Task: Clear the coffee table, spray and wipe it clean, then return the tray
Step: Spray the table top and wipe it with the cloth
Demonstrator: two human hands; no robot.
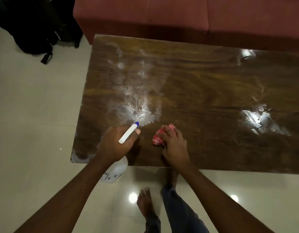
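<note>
Two grips full: left grip (116, 144) wraps spray bottle (117, 170), nozzle (137, 123) pointing forward-right; right grip (174, 147) clutches cloth (158, 140).

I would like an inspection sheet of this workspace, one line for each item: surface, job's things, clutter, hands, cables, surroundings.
Surface: wooden coffee table, wet spray patch near its left end, shiny streaks to the right.
Job's things: spray bottle, nozzle pointing at the patch; red-and-white cloth bunched on the table.
Clutter: nothing seen.
Hands: left hand grips the spray bottle; right hand holds the cloth on the table.
Cables: nothing seen.
Surroundings: reddish sofa behind the table; black bags on the pale tiled floor.
</note>
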